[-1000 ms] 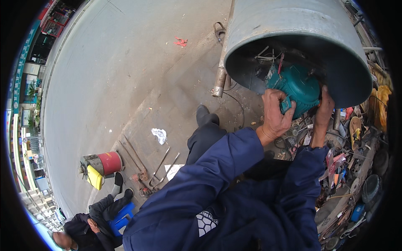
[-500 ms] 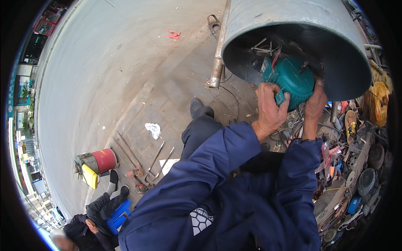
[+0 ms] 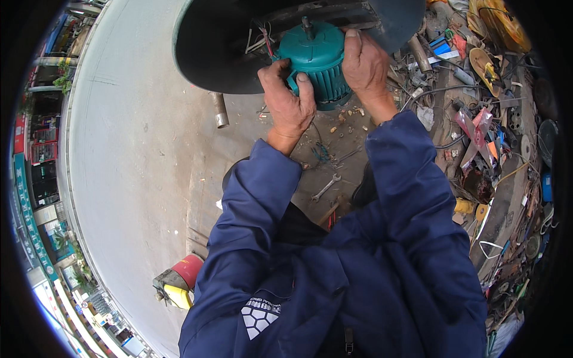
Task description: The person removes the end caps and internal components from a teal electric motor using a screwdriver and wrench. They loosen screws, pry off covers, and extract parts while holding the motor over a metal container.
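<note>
Between my two hands I hold a green electric motor (image 3: 322, 65) with a ribbed casing and a short shaft on its upper end. My left hand (image 3: 288, 101) pinches the small box on the motor's left side, fingers curled over it. On the other side, my right hand (image 3: 368, 68) is wrapped round the casing, thumb at the top edge. The motor sits at the mouth of a wide grey metal cylinder (image 3: 209, 48), its far part inside. Loose wires (image 3: 258, 43) show in the cylinder just left of the motor.
A metal pipe (image 3: 219, 111) hangs below the cylinder's rim. On the ground lie an open-ended wrench (image 3: 326, 187) and pliers (image 3: 322, 153). Mixed scrap covers the right side, with a sandal (image 3: 484, 70) in it. A red and grey machine (image 3: 182, 275) stands at the lower left.
My view has swung toward the right, so the cylinder, motor and hands appear further left and higher. Both hands keep their hold, and the motor now stands more upright.
</note>
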Demonstrator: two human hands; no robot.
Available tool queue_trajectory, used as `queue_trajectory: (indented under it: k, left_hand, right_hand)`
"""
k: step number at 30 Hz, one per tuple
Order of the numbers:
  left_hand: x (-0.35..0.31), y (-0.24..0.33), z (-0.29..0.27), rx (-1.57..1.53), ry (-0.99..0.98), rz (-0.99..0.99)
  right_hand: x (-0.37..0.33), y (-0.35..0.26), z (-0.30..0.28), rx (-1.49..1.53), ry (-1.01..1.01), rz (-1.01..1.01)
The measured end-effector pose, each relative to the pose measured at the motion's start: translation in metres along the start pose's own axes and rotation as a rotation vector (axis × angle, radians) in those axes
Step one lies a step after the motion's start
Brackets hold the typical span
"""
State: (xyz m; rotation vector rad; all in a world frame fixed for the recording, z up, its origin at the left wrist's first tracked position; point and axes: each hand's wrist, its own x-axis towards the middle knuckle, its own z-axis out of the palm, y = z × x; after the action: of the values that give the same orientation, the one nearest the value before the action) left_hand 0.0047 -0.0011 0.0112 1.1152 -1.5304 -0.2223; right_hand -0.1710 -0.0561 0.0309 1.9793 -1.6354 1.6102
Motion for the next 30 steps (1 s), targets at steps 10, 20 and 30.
queue_trajectory:
  k: [10,20,30]
  left_hand:
    - [0.000,0.007,-0.025,-0.093,-0.211,-0.274]
    - [0.010,0.007,-0.028,-0.243,-0.327,-0.530]
    - [0.013,-0.001,-0.028,-0.353,-0.350,-0.415]
  right_hand:
    - [0.004,-0.010,-0.006,0.029,0.022,0.078]
    - [0.008,-0.010,-0.005,0.197,0.037,0.077]
    - [0.010,-0.004,-0.006,0.221,-0.003,0.085]
